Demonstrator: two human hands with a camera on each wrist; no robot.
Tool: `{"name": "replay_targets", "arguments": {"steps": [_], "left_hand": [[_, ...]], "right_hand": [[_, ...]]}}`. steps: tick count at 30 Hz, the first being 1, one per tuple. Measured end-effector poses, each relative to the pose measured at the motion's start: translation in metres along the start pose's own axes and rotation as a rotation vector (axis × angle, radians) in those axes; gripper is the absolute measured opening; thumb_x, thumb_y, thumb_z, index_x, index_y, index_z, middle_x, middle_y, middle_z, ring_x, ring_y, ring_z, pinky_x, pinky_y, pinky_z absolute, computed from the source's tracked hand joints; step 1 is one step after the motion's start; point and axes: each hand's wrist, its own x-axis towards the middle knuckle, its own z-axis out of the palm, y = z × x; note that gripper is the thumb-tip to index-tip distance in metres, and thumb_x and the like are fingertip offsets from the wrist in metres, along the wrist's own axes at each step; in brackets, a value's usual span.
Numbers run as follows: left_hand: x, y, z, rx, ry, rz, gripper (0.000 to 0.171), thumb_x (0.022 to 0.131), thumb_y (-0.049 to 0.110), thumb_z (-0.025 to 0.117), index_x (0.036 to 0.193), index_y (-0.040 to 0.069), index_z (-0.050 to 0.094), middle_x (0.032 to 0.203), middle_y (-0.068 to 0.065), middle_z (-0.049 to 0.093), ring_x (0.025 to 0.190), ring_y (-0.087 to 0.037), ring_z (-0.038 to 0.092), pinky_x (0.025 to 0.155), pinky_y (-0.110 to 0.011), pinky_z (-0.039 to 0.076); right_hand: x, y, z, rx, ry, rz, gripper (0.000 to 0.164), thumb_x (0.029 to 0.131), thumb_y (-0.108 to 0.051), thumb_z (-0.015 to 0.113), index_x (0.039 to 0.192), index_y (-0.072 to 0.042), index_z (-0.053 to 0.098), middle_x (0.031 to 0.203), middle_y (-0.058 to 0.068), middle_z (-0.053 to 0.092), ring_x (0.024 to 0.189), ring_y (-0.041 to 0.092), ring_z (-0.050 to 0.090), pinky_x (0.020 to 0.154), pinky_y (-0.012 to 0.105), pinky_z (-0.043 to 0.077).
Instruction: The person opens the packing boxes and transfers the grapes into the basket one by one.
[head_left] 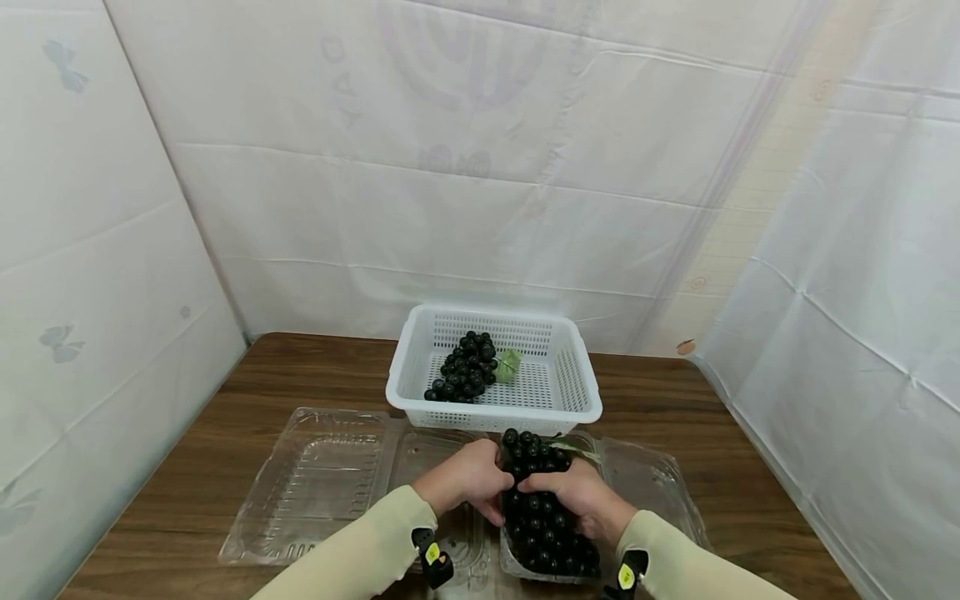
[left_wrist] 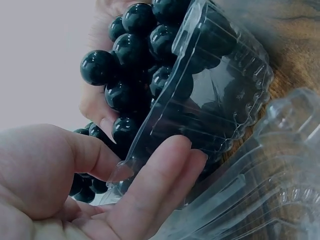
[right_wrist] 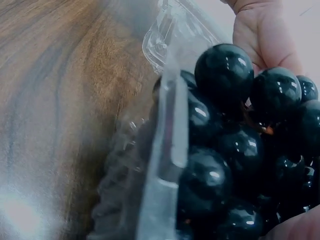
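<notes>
A bunch of black grapes (head_left: 543, 533) sits in a clear plastic clamshell box (head_left: 517, 567), its top grapes rising above the rim. With thumb and fingers on either side of the near-left wall, my left hand (head_left: 476, 479) pinches the box rim (left_wrist: 150, 120). My right hand (head_left: 581, 496) grips the bunch from the right, thumb laid across the grapes (right_wrist: 225, 145). Some of its fingers are hidden behind the fruit. A green leaf (head_left: 577, 450) lies by the far end of the bunch.
Behind the boxes stands a white perforated basket (head_left: 555, 408) holding another black grape bunch (head_left: 465, 371) with a leaf (head_left: 507, 365). To the left lies a second opened clear clamshell (head_left: 330, 479). The near box's lid (head_left: 652, 483) spreads right over the wooden table (head_left: 247, 417).
</notes>
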Motion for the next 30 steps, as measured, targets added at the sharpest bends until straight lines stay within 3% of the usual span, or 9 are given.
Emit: {"name": "replay_targets", "arguments": {"steps": [3, 7, 12, 21, 25, 30], "left_hand": [[0.0, 0.0, 0.0, -0.007, 0.003, -0.007, 0.03, 0.097, 0.006, 0.063, 0.122, -0.008, 0.053, 0.075, -0.025, 0.068, 0.057, -0.03, 0.072, 0.06, -0.042, 0.063], [-0.001, 0.0, 0.001, -0.019, 0.007, -0.014, 0.01, 0.096, 0.005, 0.062, 0.099, -0.002, 0.055, 0.063, -0.015, 0.059, 0.055, -0.027, 0.072, 0.06, -0.04, 0.063], [-0.002, 0.001, 0.003, -0.019, 0.01, -0.02, 0.031, 0.098, 0.006, 0.061, 0.076, 0.012, 0.04, 0.049, 0.002, 0.037, 0.054, -0.025, 0.071, 0.059, -0.038, 0.063], [-0.001, 0.001, 0.004, -0.022, 0.025, -0.021, 0.029, 0.097, 0.006, 0.061, 0.076, 0.01, 0.042, 0.05, 0.002, 0.036, 0.059, -0.029, 0.074, 0.058, -0.037, 0.062], [0.0, -0.001, 0.003, -0.021, 0.026, -0.022, 0.022, 0.098, 0.006, 0.062, 0.082, 0.008, 0.046, 0.053, 0.0, 0.038, 0.06, -0.029, 0.074, 0.058, -0.037, 0.062], [0.001, -0.001, 0.003, -0.015, 0.032, -0.019, 0.031, 0.098, 0.006, 0.062, 0.076, 0.012, 0.041, 0.053, 0.001, 0.038, 0.059, -0.029, 0.073, 0.057, -0.037, 0.061]], "right_hand": [[0.0, -0.001, -0.003, -0.022, -0.015, 0.003, 0.057, 0.072, -0.019, 0.086, 0.119, 0.003, 0.062, 0.116, 0.015, 0.065, 0.092, 0.024, 0.068, 0.078, 0.041, 0.061], [0.001, -0.005, -0.007, -0.006, -0.059, -0.007, 0.05, 0.073, -0.018, 0.084, 0.116, 0.001, 0.065, 0.112, 0.012, 0.069, 0.092, 0.023, 0.068, 0.08, 0.039, 0.061], [0.001, -0.013, -0.014, 0.038, -0.147, -0.019, 0.054, 0.077, -0.019, 0.083, 0.124, -0.001, 0.062, 0.116, 0.011, 0.07, 0.096, 0.022, 0.07, 0.084, 0.038, 0.061], [-0.003, -0.024, -0.025, 0.112, -0.293, -0.007, 0.056, 0.084, -0.016, 0.078, 0.133, -0.002, 0.055, 0.118, 0.012, 0.071, 0.1, 0.026, 0.073, 0.088, 0.046, 0.062], [-0.006, -0.026, -0.026, 0.129, -0.321, -0.011, 0.056, 0.084, -0.015, 0.077, 0.134, -0.002, 0.055, 0.116, 0.011, 0.072, 0.101, 0.025, 0.073, 0.089, 0.046, 0.062], [-0.01, -0.027, -0.029, 0.129, -0.329, -0.016, 0.057, 0.085, -0.016, 0.076, 0.136, -0.002, 0.054, 0.118, 0.011, 0.071, 0.102, 0.025, 0.073, 0.089, 0.047, 0.062]]}}
